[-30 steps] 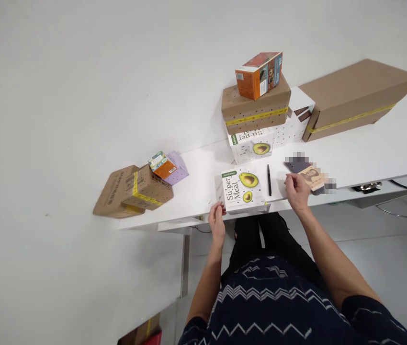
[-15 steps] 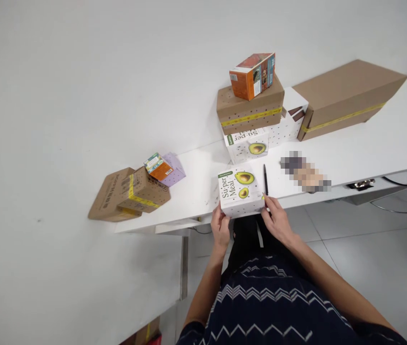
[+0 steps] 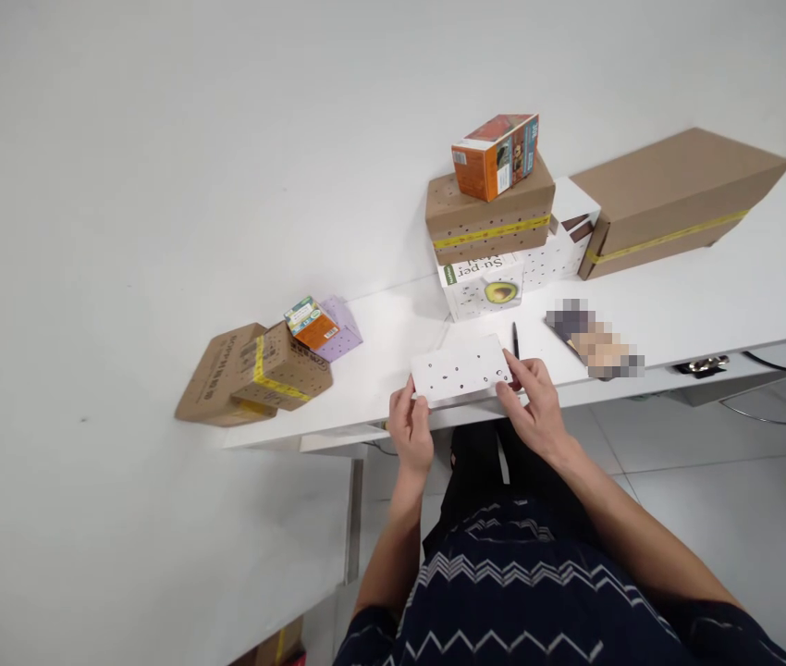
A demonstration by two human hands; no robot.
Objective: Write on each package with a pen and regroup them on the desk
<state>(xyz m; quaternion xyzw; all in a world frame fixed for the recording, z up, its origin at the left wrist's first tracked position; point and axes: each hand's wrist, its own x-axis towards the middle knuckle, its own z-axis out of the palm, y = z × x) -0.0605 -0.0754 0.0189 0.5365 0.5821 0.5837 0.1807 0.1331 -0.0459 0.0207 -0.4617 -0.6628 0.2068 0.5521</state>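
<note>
Between my hands is a white box (image 3: 460,372), its dotted side face turned up toward me and the avocado print hidden. My left hand (image 3: 411,427) grips its left end, thumb on the near edge. At the right end, my right hand (image 3: 533,407) pinches the corner with thumb and fingers. The box is tilted near the table's front edge; I cannot tell whether it touches the tabletop. Just beyond my right hand lies a black pen (image 3: 516,339), partly hidden by the hand. Behind the held box stands another white avocado box (image 3: 482,291).
A brown carton (image 3: 490,217) with an orange box (image 3: 495,157) on top rests on the back avocado box. Farther right is a long brown carton (image 3: 684,203). A blurred flat item (image 3: 591,340) lies nearby. At left are brown cartons (image 3: 216,377) and a purple box (image 3: 338,330).
The held box has been tipped, so its dotted side now faces up instead of the avocado face. My left hand has shifted slightly left and up with it.
</note>
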